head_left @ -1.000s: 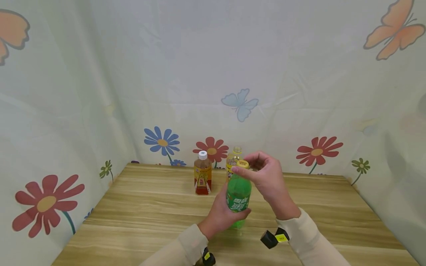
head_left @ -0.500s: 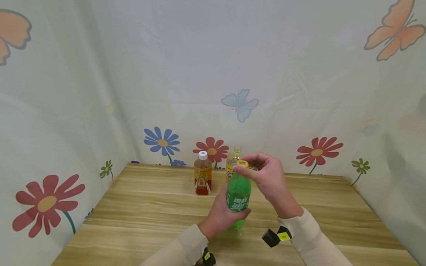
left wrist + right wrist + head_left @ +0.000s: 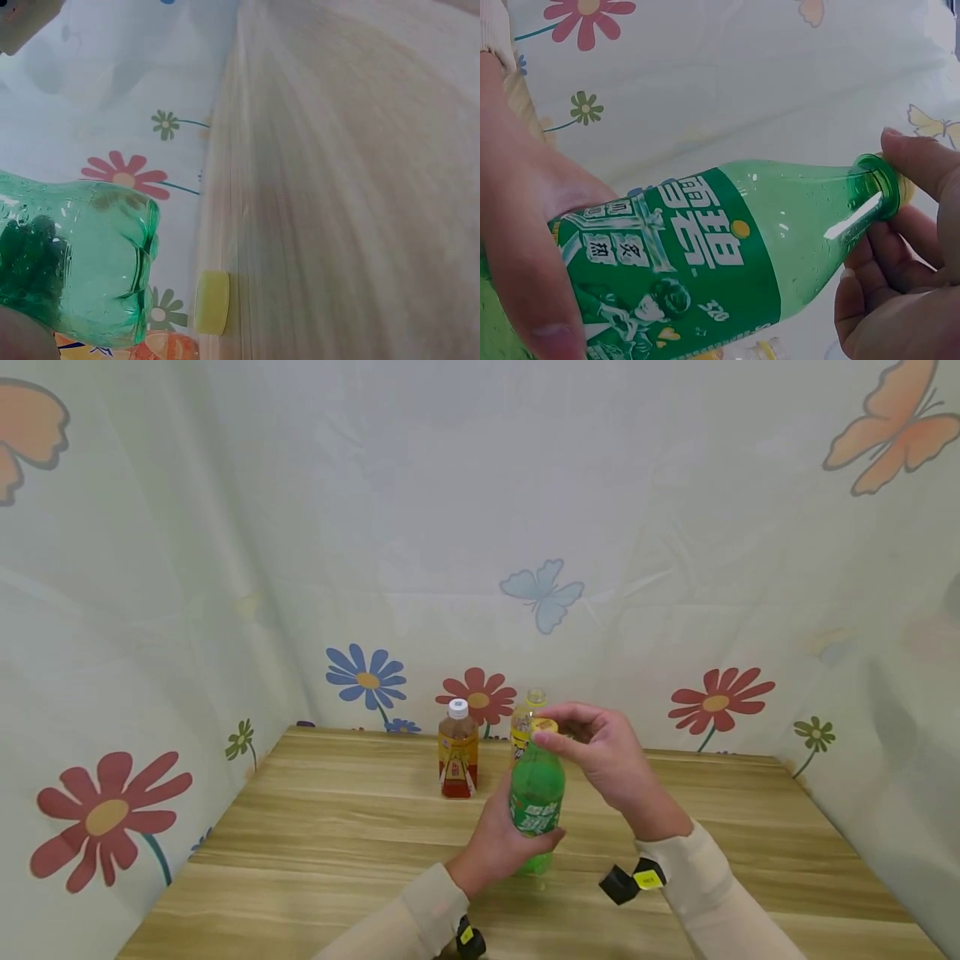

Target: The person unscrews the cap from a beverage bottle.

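Note:
In the head view a green plastic soda bottle (image 3: 537,785) is held up over the table, tilted slightly. My left hand (image 3: 498,843) grips it round the label and lower body. With thumb and fingers, my right hand (image 3: 607,756) pinches the yellow cap (image 3: 906,189) at the bottle's mouth. The right wrist view shows the cap at the neck above the green collar ring, the other fingers curled below. Partly hidden behind the green bottle stands a clear, yellow-labelled bottle (image 3: 522,727) with an uncapped neck.
To the left stands a tea-coloured bottle (image 3: 457,752) with a white cap and yellow label. A loose yellow cap (image 3: 213,302) lies on the wooden table (image 3: 337,827) in the left wrist view. A flower-patterned cloth (image 3: 420,527) hangs behind and at both sides.
My right thumb has slid to the right along the cap, and the right wrist has swung outward to the right. The left hand and the green bottle stay nearly in place.

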Motion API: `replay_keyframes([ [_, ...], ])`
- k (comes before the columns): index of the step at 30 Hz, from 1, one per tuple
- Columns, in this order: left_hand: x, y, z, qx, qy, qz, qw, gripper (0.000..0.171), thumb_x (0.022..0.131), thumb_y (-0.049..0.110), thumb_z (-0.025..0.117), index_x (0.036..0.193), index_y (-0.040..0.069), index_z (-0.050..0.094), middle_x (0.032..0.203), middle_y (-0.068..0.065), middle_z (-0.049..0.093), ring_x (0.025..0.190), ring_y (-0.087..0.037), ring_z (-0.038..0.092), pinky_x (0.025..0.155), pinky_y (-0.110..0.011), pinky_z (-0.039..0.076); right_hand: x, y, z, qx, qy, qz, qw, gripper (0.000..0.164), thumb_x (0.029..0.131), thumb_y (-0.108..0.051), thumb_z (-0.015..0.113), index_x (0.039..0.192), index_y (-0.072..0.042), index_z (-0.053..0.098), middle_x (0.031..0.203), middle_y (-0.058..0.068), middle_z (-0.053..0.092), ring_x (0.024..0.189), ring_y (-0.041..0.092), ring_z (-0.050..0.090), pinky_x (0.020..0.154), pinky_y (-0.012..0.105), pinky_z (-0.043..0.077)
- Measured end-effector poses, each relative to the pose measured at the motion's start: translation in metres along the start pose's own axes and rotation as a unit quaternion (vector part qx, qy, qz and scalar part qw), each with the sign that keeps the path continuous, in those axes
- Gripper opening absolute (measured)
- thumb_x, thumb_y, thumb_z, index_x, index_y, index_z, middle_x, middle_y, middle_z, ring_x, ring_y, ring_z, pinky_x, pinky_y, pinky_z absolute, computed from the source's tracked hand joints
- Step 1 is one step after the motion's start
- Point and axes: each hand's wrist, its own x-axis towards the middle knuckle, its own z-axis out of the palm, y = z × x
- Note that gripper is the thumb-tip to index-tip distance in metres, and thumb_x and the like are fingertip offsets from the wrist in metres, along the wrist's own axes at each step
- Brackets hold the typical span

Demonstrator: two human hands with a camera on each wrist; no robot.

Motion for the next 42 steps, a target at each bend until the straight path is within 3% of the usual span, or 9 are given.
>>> replay_keyframes([
  [7,0.000,0.002,0.000,-0.001,0.000,-0.005,1.0000,0.082,0.086,0.021,0.083,0.148,0.038,0.032,0.133,0.009,0.059,0.119,-0.011,0.062,0.107,-0.031,0.051,0.002,0.005,-0.005,0.009,-0.041,-0.021,0.999,0.029,0.098,-0.020,0.069,0.124,-0.006,0.070,0.117,0.000,0.072,0.106,0.018,0.069,0.090,0.026,0.059],
  [11,0.000,0.001,0.000,-0.002,0.000,-0.008,1.0000,0.082,0.086,0.020,0.083,0.147,0.038,0.032,0.133,0.008,0.059,0.119,-0.012,0.062,0.107,-0.030,0.051,0.003,0.006,-0.006,0.009,-0.055,-0.015,0.998,0.035,0.100,-0.021,0.067,0.129,-0.002,0.067,0.124,-0.001,0.071,0.114,0.017,0.068,0.096,0.025,0.056],
  [16,0.000,-0.001,0.000,-0.003,-0.001,-0.020,0.9998,0.081,0.086,0.020,0.083,0.147,0.037,0.033,0.133,0.008,0.060,0.119,-0.012,0.061,0.107,-0.029,0.050,0.003,0.007,-0.007,0.013,-0.066,0.003,0.998,0.043,0.101,-0.025,0.065,0.135,0.001,0.062,0.137,0.012,0.065,0.120,0.017,0.064,0.100,0.024,0.053],
  [23,-0.002,-0.001,0.000,-0.008,-0.001,-0.015,0.9999,0.081,0.086,0.020,0.083,0.148,0.037,0.032,0.134,0.009,0.060,0.120,-0.012,0.061,0.108,-0.029,0.050,0.001,0.007,-0.006,0.033,-0.073,-0.001,0.997,0.047,0.100,-0.019,0.066,0.146,-0.012,0.056,0.140,0.008,0.061,0.124,0.015,0.062,0.099,0.024,0.055],
  [26,-0.002,0.000,0.000,-0.006,-0.003,-0.011,0.9999,0.081,0.086,0.020,0.083,0.148,0.037,0.032,0.134,0.008,0.060,0.120,-0.012,0.061,0.108,-0.029,0.050,0.002,0.006,-0.002,0.040,-0.045,-0.003,0.998,0.052,0.096,-0.014,0.072,0.144,-0.011,0.054,0.135,0.009,0.060,0.123,0.017,0.061,0.099,0.025,0.054],
  [34,-0.001,-0.001,0.002,-0.004,0.003,0.011,0.9999,0.078,0.086,0.019,0.082,0.147,0.032,0.035,0.133,0.005,0.060,0.118,-0.013,0.063,0.106,-0.031,0.052,-0.003,-0.006,0.011,-0.017,0.080,0.026,0.996,0.046,0.081,-0.020,0.088,0.113,-0.004,0.060,0.102,0.005,0.062,0.094,0.023,0.059,0.079,0.024,0.054],
  [42,-0.003,0.000,0.002,-0.008,0.003,-0.006,1.0000,0.079,0.086,0.022,0.083,0.147,0.033,0.034,0.135,0.005,0.059,0.119,-0.014,0.062,0.107,-0.030,0.051,-0.006,-0.011,0.016,-0.046,0.110,0.036,0.992,0.041,0.078,-0.025,0.091,0.101,-0.005,0.063,0.098,0.006,0.064,0.090,0.024,0.061,0.075,0.026,0.055],
])
